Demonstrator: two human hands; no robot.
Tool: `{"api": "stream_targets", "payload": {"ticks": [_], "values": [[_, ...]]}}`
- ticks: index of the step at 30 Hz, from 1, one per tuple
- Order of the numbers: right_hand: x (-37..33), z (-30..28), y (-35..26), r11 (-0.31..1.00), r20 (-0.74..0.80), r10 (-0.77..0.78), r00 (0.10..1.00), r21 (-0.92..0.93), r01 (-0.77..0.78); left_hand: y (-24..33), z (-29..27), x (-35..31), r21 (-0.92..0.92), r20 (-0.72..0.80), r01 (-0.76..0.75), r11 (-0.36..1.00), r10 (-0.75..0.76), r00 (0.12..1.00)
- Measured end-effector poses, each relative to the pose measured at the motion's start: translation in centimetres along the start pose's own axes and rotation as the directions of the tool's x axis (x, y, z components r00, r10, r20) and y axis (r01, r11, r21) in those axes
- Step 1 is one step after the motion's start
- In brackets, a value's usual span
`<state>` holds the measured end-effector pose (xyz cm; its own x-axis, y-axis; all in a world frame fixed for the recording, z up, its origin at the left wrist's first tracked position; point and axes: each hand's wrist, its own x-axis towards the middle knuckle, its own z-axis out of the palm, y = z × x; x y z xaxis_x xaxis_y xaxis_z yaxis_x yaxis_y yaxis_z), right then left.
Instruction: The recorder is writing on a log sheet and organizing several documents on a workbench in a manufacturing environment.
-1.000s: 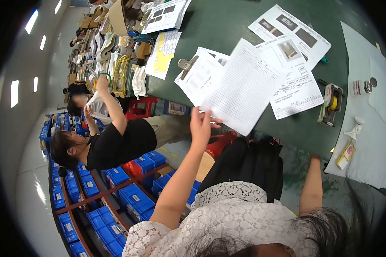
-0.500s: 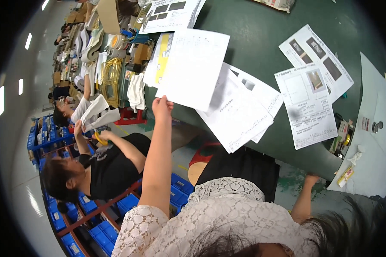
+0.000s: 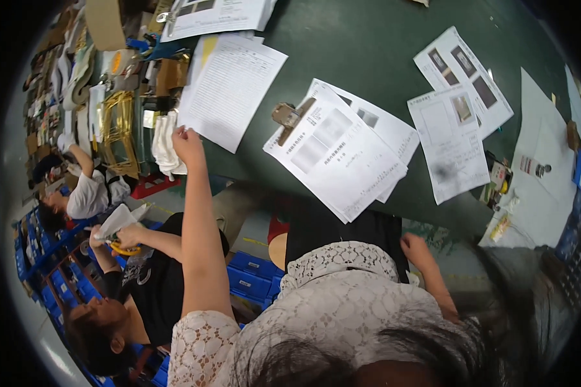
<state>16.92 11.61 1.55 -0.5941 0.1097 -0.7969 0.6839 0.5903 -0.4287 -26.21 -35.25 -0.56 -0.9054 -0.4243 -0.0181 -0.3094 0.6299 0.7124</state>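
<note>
Left grip (image 3: 190,142) is at corner of sheet (image 3: 234,90) (open table (image 3: 348,45) beyond).

White ruled sheet (image 3: 237,86), flat, askew

Soft light, papers (image 3: 232,90) brightest; corners black; fisheye bending at rim.

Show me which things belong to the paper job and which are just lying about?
Seem part of the job:
white rectangular paper sheet, printed with fine lines
left hand, at its corner
white printed papers under a silver metal clip

Seem just lying about:
crumpled white cloth bundle
thin gold-coloured bent strips
small brown cardboard box
</note>
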Motion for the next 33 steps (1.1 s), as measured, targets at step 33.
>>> {"api": "stream_targets", "payload": {"ticks": [33], "values": [[12.9, -5.1, -3.9, 0.661, -0.153, -0.227, 0.962, 0.701, 0.267, 9.9, 9.1, -38.6, 0.239, 0.767, -0.735, 0.634, 0.341, 0.544]]}}
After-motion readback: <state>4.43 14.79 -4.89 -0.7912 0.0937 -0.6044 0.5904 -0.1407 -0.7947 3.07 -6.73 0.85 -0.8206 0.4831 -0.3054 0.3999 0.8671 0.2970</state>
